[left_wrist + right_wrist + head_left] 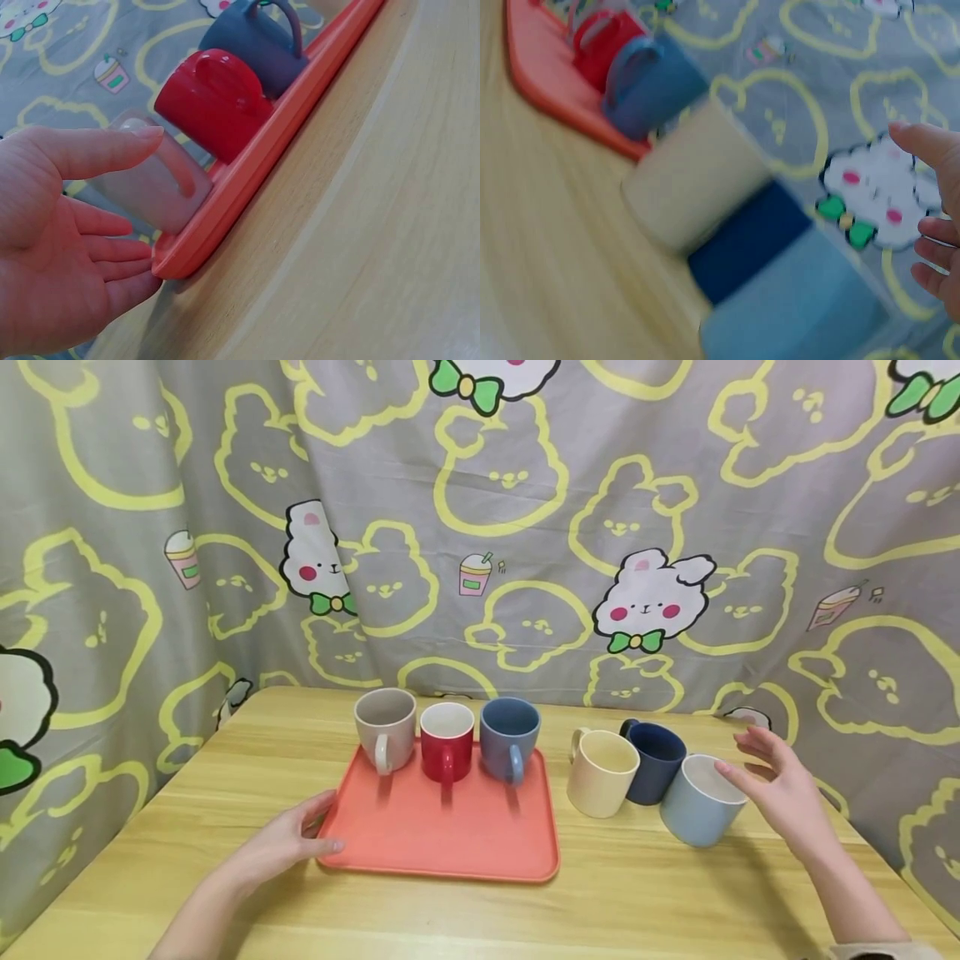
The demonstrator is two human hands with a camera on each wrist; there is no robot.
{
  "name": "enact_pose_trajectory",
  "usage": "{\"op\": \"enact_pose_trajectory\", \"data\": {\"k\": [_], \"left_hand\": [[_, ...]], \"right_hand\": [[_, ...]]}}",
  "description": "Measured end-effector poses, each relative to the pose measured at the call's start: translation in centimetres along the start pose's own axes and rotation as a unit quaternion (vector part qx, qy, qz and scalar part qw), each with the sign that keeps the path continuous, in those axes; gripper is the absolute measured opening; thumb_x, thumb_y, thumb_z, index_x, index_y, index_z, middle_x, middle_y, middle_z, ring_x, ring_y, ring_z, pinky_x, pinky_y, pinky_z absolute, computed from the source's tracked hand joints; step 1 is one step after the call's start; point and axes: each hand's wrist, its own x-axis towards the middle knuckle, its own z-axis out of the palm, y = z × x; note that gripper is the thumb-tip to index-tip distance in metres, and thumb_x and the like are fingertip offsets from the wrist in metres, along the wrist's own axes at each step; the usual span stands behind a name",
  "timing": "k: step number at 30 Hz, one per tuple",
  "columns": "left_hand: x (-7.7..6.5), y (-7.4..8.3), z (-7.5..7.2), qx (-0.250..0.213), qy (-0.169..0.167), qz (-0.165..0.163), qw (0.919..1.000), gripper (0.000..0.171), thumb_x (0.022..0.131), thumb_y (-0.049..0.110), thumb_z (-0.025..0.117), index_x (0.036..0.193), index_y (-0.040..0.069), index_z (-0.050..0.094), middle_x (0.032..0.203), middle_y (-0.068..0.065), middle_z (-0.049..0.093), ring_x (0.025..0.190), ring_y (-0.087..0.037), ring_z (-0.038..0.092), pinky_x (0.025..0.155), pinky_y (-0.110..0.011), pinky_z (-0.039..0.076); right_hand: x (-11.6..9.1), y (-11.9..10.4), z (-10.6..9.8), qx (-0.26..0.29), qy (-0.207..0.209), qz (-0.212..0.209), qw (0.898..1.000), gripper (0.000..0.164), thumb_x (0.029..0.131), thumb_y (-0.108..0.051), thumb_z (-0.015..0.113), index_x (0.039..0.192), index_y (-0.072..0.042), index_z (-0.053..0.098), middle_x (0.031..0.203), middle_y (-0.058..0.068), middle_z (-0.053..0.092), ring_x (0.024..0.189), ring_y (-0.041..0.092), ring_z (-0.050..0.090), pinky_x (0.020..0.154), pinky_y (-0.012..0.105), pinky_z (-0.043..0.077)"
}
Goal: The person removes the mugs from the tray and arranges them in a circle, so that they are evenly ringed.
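My left hand point(288, 835) is at the left edge of a coral-red tray point(442, 835), fingers extended with their tips right at its rim and the thumb apart from them. Along the tray's back stand a grey-beige mug point(387, 727), a red mug point(447, 743) with a white inside, and a blue mug point(510, 739), all upright with handles toward me. Right of the tray, my right hand point(783, 785) hovers with spread fingers beside the rim of a light blue mug point(697, 806). Nothing is in its grasp. Close by are a navy mug point(654, 764) and a cream mug point(600, 781).
Everything stands on a light wooden table point(480, 918). A grey curtain point(525, 527) with yellow outlines and cartoon animals hangs behind and along the sides. The cream, navy and light blue mugs form a tight row in the right wrist view.
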Motion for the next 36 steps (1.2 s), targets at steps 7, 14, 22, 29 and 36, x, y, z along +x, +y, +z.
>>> {"op": "enact_pose_trajectory", "data": {"k": [7, 14, 22, 29, 36], "left_hand": [[-0.1, -0.2, 0.1, -0.001, 0.002, -0.011, 0.9999, 0.085, 0.082, 0.015, 0.068, 0.140, -0.017, 0.013, 0.145, -0.035, 0.014, 0.130, -0.049, 0.022, 0.106, -0.054, 0.022], [-0.1, -0.2, 0.2, 0.000, 0.003, -0.018, 0.9998, 0.086, 0.082, 0.015, 0.068, 0.140, -0.017, 0.013, 0.145, -0.035, 0.015, 0.130, -0.049, 0.022, 0.106, -0.054, 0.020], [0.1, -0.2, 0.3, -0.002, 0.004, -0.014, 0.9999, 0.086, 0.082, 0.015, 0.069, 0.140, -0.016, 0.014, 0.145, -0.035, 0.016, 0.131, -0.048, 0.021, 0.107, -0.054, 0.020], [0.0, 0.0, 0.3, -0.004, 0.005, -0.012, 0.9999, 0.086, 0.082, 0.015, 0.068, 0.140, -0.016, 0.014, 0.145, -0.034, 0.016, 0.131, -0.048, 0.021, 0.107, -0.053, 0.020], [-0.1, 0.0, 0.2, -0.005, 0.007, -0.010, 0.9999, 0.085, 0.082, 0.015, 0.068, 0.140, -0.016, 0.014, 0.145, -0.034, 0.016, 0.131, -0.048, 0.021, 0.107, -0.053, 0.021]], "right_hand": [[1.1, -4.1, 2.2, 0.050, -0.042, -0.044, 0.997, 0.053, 0.088, -0.009, 0.063, 0.134, 0.003, 0.040, 0.110, -0.026, 0.051, 0.096, -0.011, 0.052, 0.078, 0.004, 0.042], [1.8, -6.8, 6.4, 0.114, -0.102, -0.042, 0.987, 0.035, 0.091, -0.015, 0.060, 0.119, 0.006, 0.055, 0.106, -0.005, 0.065, 0.097, -0.004, 0.057, 0.082, 0.010, 0.044], [1.8, -8.9, 11.8, 0.135, -0.185, 0.002, 0.973, 0.039, 0.089, -0.024, 0.063, 0.118, 0.001, 0.060, 0.111, 0.013, 0.064, 0.101, 0.017, 0.062, 0.085, 0.024, 0.050], [1.8, -8.7, 16.3, 0.155, -0.211, 0.045, 0.964, 0.041, 0.086, -0.017, 0.066, 0.120, 0.004, 0.057, 0.109, 0.017, 0.064, 0.100, 0.026, 0.061, 0.088, 0.038, 0.049], [2.0, -7.8, 19.4, 0.191, -0.204, 0.065, 0.958, 0.037, 0.085, -0.013, 0.066, 0.115, 0.007, 0.059, 0.107, 0.017, 0.065, 0.100, 0.026, 0.061, 0.086, 0.035, 0.049]]}}
